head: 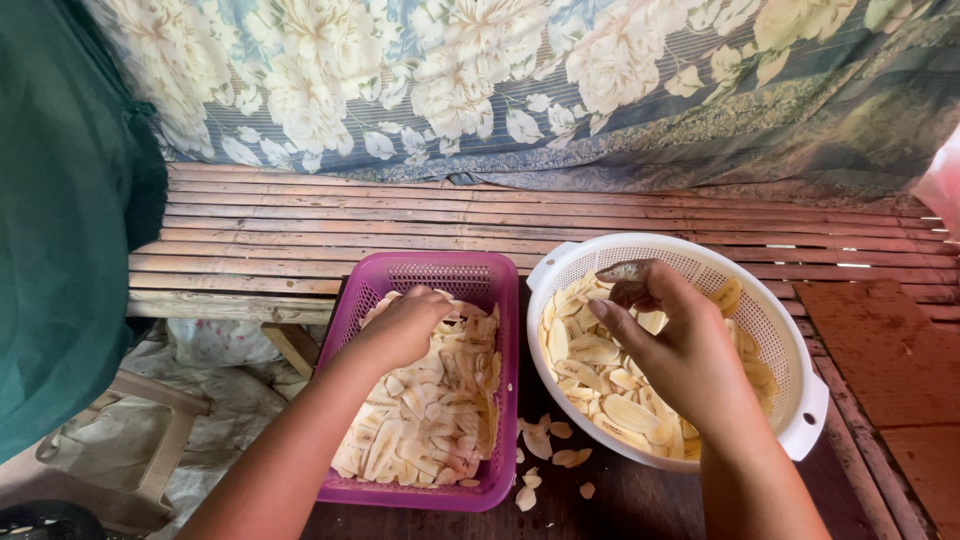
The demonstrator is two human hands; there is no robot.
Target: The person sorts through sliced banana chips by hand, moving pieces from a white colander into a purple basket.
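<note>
A purple rectangular plastic basket (505, 375) holds a heap of pale, thin banana slices (425, 420). My left hand (403, 325) rests palm down on the top of that heap, fingers curled into the slices. Beside it stands a round white colander (790, 330), also part filled with pale slices (600, 365). My right hand (670, 335) hovers over the colander, its fingertips pinched on a single slice (622, 272) above the far rim.
Both containers sit on a dark wooden surface with several loose slices (545, 450) scattered between them. Behind is a slatted bamboo bench (400, 225) with a flowered cloth (520, 80) hanging above. A green cloth (60, 220) hangs at left, a red-brown mat (885, 360) lies at right.
</note>
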